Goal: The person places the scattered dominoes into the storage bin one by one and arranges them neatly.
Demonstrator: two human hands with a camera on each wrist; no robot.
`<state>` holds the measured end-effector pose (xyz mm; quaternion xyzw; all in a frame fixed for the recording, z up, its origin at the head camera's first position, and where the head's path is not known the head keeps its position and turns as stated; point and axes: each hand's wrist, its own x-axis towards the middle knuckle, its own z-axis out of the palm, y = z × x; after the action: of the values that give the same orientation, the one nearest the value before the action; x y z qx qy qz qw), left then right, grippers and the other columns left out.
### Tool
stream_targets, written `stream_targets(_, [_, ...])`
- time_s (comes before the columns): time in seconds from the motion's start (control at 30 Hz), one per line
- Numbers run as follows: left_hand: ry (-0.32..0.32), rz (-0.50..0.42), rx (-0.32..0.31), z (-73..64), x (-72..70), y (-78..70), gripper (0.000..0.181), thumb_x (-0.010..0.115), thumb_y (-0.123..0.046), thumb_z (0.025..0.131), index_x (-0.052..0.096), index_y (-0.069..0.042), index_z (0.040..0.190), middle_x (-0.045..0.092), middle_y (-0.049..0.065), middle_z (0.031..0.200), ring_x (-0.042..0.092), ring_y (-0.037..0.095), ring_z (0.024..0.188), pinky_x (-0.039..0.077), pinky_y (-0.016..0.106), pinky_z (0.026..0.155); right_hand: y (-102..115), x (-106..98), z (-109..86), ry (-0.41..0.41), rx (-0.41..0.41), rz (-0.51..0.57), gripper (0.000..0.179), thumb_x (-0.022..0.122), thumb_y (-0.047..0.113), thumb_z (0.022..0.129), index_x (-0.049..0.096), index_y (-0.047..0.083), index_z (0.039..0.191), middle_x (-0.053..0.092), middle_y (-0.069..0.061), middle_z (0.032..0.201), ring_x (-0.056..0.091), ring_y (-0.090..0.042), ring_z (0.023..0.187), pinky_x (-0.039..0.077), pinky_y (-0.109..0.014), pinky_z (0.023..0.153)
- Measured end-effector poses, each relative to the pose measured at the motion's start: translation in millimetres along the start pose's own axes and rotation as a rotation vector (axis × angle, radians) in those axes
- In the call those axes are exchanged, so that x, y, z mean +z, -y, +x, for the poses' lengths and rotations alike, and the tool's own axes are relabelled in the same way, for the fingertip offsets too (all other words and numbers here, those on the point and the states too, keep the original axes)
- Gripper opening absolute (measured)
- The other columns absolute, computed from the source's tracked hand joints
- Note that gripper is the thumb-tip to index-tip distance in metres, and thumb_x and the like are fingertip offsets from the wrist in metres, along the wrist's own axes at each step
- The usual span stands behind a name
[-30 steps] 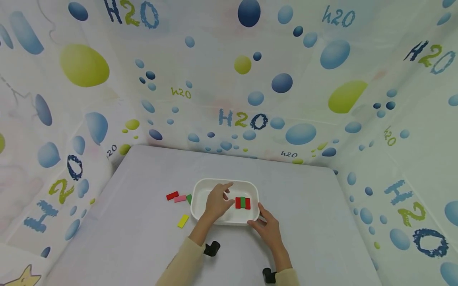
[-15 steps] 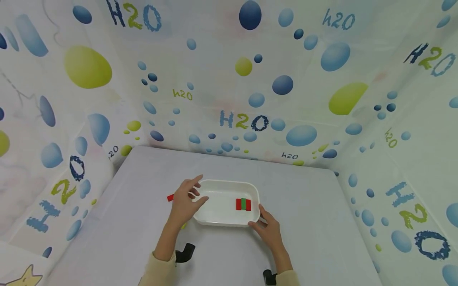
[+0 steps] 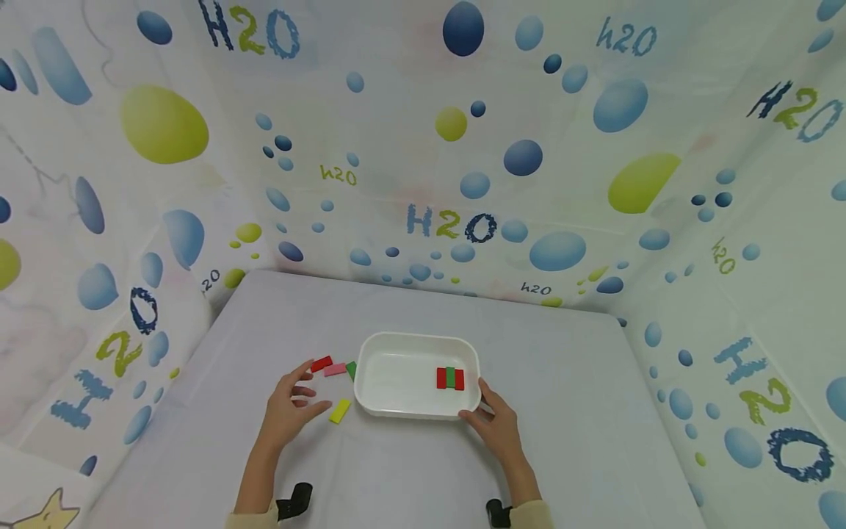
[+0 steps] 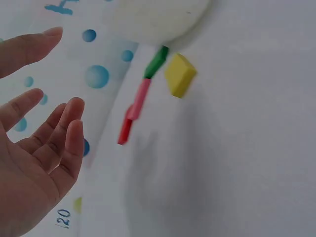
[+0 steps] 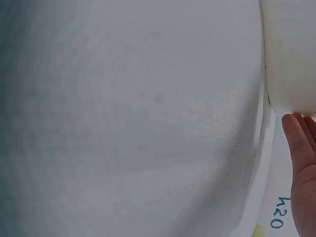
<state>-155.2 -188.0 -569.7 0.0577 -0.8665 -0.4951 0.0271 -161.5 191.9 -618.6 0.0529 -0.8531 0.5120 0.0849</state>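
Note:
A white tray [image 3: 396,415] stands on the table, gripped at its near right corner between the thumb and fingers of my right hand [image 3: 494,425]. Inside it, toward the right, a green block [image 3: 450,378] lies between a left red block [image 3: 440,378] and a right red block [image 3: 459,380]. My left hand [image 3: 286,411] hovers left of the tray, holding nothing, fingers loosely bent and thumb apart. Near its fingertips lie a loose red block [image 3: 322,364], a pink block [image 3: 335,369] and a yellow block [image 3: 340,411]. Another green block [image 4: 156,61] is partly hidden by the tray in the head view.
A white cloth [image 3: 581,411] covers the table. Printed sheets with bubbles and lettering form a back wall [image 3: 383,132] and side walls. Black wrist-camera mounts [image 3: 296,501] sit near both sleeves.
My left hand has moved out of the tray, leftward and toward me, to beside the loose blocks. The right hand stays at the tray's corner; the blocks in the tray look unmoved.

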Motion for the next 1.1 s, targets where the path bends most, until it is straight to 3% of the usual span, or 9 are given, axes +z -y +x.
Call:
stream_targets(0.17, [0.065,0.009,-0.091,-2.3,13.4,26.4,0.084,0.081,-0.015,0.079,0.036,-0.013,0.150,0.051,0.019,0.134,0.058,0.030,0.109,0.053,0.043,0.094,3,1,-0.7,-0.009,-0.030,-0.002,0.081,0.083,0.024,0.075,0.046,-0.001,0.143,0.056,-0.022,0.136,0.061,-0.038,0.116,0.055,-0.038,0.087])
stream_targets(0.33, [0.091,0.041,-0.114,-5.8,23.3,38.8,0.084,0.082,-0.016,0.076,0.039,-0.013,0.149,0.052,0.016,0.134,0.055,0.025,0.108,0.051,0.034,0.093,3,2,-2.0,0.000,-0.026,-0.011,0.081,0.083,0.024,0.076,0.046,0.000,0.143,0.055,-0.021,0.138,0.061,-0.037,0.117,0.055,-0.036,0.087])
stream_targets(0.47, [0.085,0.073,-0.087,-6.1,27.7,43.0,0.082,0.082,-0.014,0.076,0.042,-0.013,0.147,0.053,0.014,0.134,0.053,0.022,0.107,0.048,0.027,0.089,4,1,-2.2,-0.002,0.000,-0.001,0.080,0.083,0.023,0.076,0.046,0.003,0.144,0.054,-0.018,0.140,0.059,-0.035,0.120,0.054,-0.036,0.088])
stream_targets(0.73, [0.063,0.139,-0.046,-2.4,32.6,47.9,0.080,0.083,-0.013,0.074,0.047,-0.014,0.144,0.054,0.010,0.131,0.057,0.019,0.102,0.050,0.027,0.086,6,-1,-2.0,-0.002,-0.008,-0.012,0.080,0.083,0.024,0.077,0.046,0.002,0.144,0.054,-0.021,0.140,0.059,-0.038,0.119,0.054,-0.039,0.088])
stream_targets(0.93, [0.058,0.179,-0.031,1.0,35.6,47.6,0.075,0.083,-0.012,0.073,0.051,-0.011,0.141,0.052,0.015,0.127,0.055,0.021,0.095,0.052,0.033,0.082,6,-1,-2.1,0.008,0.015,-0.007,0.081,0.083,0.024,0.077,0.045,0.003,0.145,0.053,-0.021,0.141,0.058,-0.038,0.121,0.053,-0.039,0.090])
stream_targets(1.1, [0.057,0.193,-0.008,2.8,40.0,46.0,0.071,0.083,-0.011,0.071,0.056,-0.009,0.137,0.051,0.016,0.126,0.052,0.021,0.089,0.049,0.027,0.073,7,-1,-2.8,0.002,0.013,-0.002,0.081,0.083,0.022,0.076,0.045,0.002,0.145,0.053,-0.022,0.141,0.058,-0.038,0.121,0.053,-0.039,0.089])
